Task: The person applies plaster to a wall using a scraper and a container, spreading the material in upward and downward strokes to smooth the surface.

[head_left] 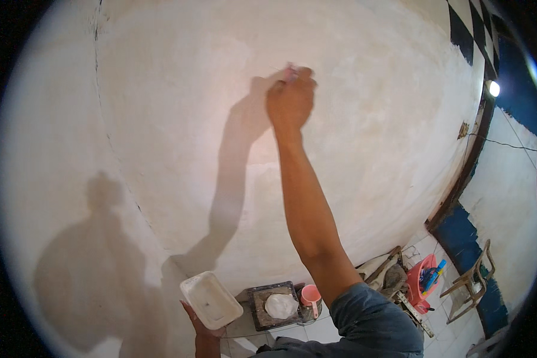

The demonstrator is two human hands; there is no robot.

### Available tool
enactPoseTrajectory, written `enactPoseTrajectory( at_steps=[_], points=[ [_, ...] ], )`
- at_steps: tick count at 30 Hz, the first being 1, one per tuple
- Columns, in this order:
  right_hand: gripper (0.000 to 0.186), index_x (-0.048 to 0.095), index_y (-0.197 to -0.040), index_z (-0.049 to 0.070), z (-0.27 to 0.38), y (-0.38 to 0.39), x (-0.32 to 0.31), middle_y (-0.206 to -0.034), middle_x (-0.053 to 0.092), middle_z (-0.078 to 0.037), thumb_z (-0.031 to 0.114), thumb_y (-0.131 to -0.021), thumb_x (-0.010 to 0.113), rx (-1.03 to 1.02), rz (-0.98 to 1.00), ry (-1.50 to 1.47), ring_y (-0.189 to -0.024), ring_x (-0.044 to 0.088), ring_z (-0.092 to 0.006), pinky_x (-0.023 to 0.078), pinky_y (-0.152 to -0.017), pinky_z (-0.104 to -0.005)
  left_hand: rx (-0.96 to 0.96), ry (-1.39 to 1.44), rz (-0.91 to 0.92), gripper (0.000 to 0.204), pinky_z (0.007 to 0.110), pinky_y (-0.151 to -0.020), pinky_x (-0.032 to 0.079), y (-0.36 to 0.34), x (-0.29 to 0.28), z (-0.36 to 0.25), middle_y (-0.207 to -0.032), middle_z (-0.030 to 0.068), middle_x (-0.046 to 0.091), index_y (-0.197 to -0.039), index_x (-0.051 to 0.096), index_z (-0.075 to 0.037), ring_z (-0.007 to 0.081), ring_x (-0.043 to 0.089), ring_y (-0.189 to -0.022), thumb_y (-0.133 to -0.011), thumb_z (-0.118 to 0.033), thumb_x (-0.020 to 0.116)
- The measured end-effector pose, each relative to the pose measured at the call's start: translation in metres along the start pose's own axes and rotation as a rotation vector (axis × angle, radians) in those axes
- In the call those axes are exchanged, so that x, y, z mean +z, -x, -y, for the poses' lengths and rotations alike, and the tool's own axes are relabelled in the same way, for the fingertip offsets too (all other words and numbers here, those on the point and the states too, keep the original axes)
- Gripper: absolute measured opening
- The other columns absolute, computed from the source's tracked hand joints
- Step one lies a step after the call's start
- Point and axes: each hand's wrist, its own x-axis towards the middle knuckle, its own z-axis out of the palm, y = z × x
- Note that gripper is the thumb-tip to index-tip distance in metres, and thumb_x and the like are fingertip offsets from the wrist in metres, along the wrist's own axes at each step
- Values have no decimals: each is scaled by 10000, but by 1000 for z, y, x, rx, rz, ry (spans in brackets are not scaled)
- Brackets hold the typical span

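My right hand (292, 104) is raised high against a pale, patchy wall (364, 161), its fingers closed. A small pinkish thing shows at the fingertips, too blurred and covered to name. Low on the left, my left hand (204, 331) grips a shallow white rectangular plastic tub (212, 298) by its lower edge. Thin pale smears mark the inside of the tub. On the floor beside it, a dark square tray (258, 307) carries a white lump (281, 306), perhaps a bag or mound of filler.
Right of the tray stands a pink dipper (310, 293). Farther right are a pink bucket (420, 280) with tools and a brown chair (474, 283) on the tiles (322, 331). A lit lamp (493, 88) and a cable (507, 143) are on the right. A crack (108, 140) runs down the wall corner.
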Motion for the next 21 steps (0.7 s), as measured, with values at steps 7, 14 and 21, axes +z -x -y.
enactPoseTrajectory(
  at_steps=[7,14,21],
  points=[
    [197,593,-1040,60,42,73,2,-982,590,-142,76,-844,596,-541,413,16,-869,592,-308,499,-643,-426,30,15,-24,785,554,-959,468,4,-8,2,-1339,74,509,-1424,386,-206,320,529,-1183,-880,-766,299],
    [270,677,-1062,129,33,2,-7,-986,630,-31,95,-796,648,-799,107,-73,-932,556,-254,455,-695,-395,41,6,-4,791,552,-981,448,1,-14,6,-1375,73,476,-1439,366,-213,329,495,-1219,-888,-768,252],
    [205,702,-990,141,27,-40,14,-934,643,-36,123,-814,598,-846,200,115,-885,573,-278,475,-722,-403,36,28,-124,788,578,-904,492,10,25,3,-1303,49,542,-1402,433,-223,318,558,-1138,-850,-781,357]
  ],
)
